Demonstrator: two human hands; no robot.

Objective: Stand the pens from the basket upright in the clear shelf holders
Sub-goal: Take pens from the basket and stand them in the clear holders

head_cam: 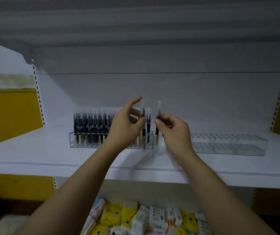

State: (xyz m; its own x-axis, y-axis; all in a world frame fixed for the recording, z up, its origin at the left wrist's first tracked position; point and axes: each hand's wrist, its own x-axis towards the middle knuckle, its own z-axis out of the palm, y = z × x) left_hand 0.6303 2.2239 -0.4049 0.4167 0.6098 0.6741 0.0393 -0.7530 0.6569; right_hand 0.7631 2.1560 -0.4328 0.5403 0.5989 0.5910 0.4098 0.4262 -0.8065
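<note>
Two pens are up in the air over the white shelf [34, 150], one in each hand. Left grip [127, 126] pinches the left pen [143, 116] between thumb and middle fingers, index finger pointing up and free. That pen stands upright, clear cap on top, at the right end of the filled clear holder [78, 143]; its cream lower end is blurred, so I cannot tell whether it sits in a slot. Right grip [173, 131] is curled round the right pen [158, 112], thumb and fingertips clamped on the dark barrel. It's upright too, just beside the filled holder's right end and near the left pen. Rows of standing pens [91, 126] pack the filled holder, dark barrels and clear caps up. Off to the right lies the second clear holder [229, 145], well apart from both hands. Below the shelf, yellow and white packets [136, 216] lie in a heap.
</note>
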